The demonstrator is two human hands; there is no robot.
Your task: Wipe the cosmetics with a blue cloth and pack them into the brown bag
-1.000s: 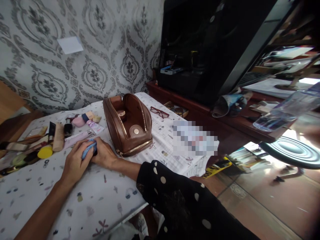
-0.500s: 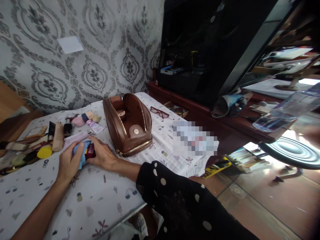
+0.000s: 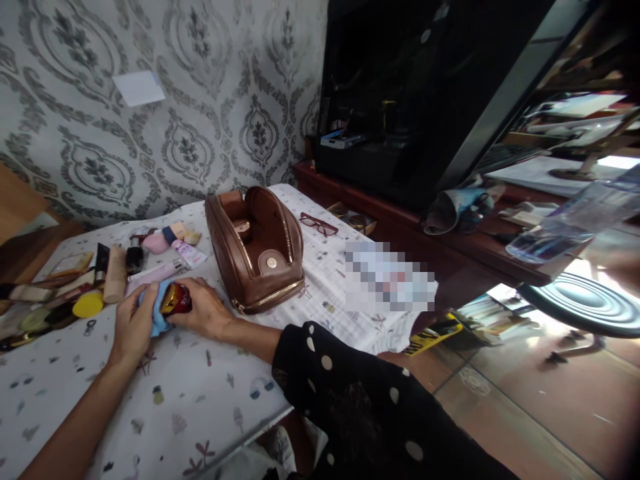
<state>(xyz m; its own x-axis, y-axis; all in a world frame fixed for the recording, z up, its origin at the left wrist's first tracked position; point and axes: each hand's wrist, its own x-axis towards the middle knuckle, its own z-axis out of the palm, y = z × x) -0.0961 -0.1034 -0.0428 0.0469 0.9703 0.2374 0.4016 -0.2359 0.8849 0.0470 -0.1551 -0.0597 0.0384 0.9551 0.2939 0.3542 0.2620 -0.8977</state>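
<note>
My right hand (image 3: 203,313) grips a small red and gold cosmetic container (image 3: 176,299) just above the patterned tablecloth (image 3: 210,393). My left hand (image 3: 131,325) presses a blue cloth (image 3: 156,308) against the container's left side. Both hands sit left of an open brown leather pouch (image 3: 257,250), which stands upright with a small round item inside it.
Several makeup tubes, sponges and bottles (image 3: 107,273) lie along the table's left back. Red-framed glasses (image 3: 319,225) lie behind the pouch. A black screen (image 3: 415,100) on a dark wooden stand (image 3: 450,247) rises at the right. A clear plastic bottle (image 3: 575,223) shows at far right.
The blue cloth has slid left off the container, so its red and gold body now shows. Both hands have stayed in nearly the same spot.
</note>
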